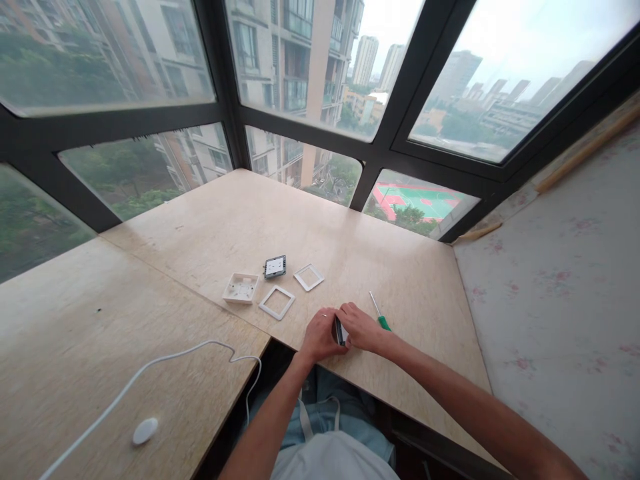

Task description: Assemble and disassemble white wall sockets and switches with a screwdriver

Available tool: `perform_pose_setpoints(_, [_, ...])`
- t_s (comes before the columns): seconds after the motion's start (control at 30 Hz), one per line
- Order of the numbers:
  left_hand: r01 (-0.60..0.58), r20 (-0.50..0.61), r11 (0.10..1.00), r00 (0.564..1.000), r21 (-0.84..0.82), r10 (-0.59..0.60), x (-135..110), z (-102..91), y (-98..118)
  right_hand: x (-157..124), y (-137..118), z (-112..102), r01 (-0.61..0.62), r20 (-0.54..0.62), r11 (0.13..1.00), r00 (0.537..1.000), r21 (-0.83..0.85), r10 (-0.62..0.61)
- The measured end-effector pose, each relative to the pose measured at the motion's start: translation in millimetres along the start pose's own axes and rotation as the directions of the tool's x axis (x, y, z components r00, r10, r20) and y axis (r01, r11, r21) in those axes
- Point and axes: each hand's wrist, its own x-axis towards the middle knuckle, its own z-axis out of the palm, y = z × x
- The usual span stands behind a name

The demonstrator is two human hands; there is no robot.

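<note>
My left hand (321, 335) and my right hand (358, 327) meet near the table's front edge. Between them they grip a small piece with a dark edge and a white face (342, 333); fingers cover most of it, so its kind is unclear. Just right of my right hand lies a screwdriver (383, 323), green handle toward me and metal shaft pointing away. Farther off to the left, a wall socket module (275, 267) rests face up beside a white mounting box (238, 299). Two square white frames lie near them, one closer (269, 312) and one farther (315, 285).
A pale wooden table (400, 267) reaches to the dark window frames (310, 130). On the left, a white cable (150, 365) runs over the tabletop and hangs off the edge, near a round white disc (145, 432). A flower-patterned wall (550, 293) borders the right side.
</note>
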Motion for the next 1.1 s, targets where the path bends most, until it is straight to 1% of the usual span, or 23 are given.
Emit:
perform_pose_setpoints(0.3, [0.007,-0.003,1.000,1.000,0.004,-0.007,1,0.0,0,15,14,-6,-0.007,0.104,0.997,0.995,0.074,-0.001])
perform_pose_setpoints(0.47, [0.044,-0.005,0.999,0.999,-0.002,-0.044,3,0.3,-4,16,14,-7,0.010,0.136,0.978,0.990,0.208,-0.039])
perform_pose_setpoints(0.6, [0.053,0.000,0.998,0.999,-0.013,-0.053,2,0.4,-6,15,15,-6,0.024,0.130,0.950,0.989,0.312,-0.068])
perform_pose_setpoints(0.7, [0.067,0.006,0.998,0.998,-0.018,-0.067,1,-0.8,-6,15,20,-9,0.021,0.139,0.928,0.987,0.373,-0.078])
perform_pose_setpoints(0.87, [0.022,0.033,0.998,0.999,-0.056,-0.021,2,-4.5,-6,12,37,-16,-0.006,0.130,0.881,0.989,0.473,-0.063])
perform_pose_setpoints(0.97, [0.011,0.037,0.999,0.999,-0.050,-0.009,2,-5.0,-6,9,44,-18,-0.005,0.098,0.867,0.994,0.499,-0.051])
perform_pose_setpoints(1.1, [0.019,0.034,0.999,0.999,-0.027,-0.018,1,-3.3,-7,4,46,-17,0.034,0.041,0.879,0.997,0.476,-0.061])
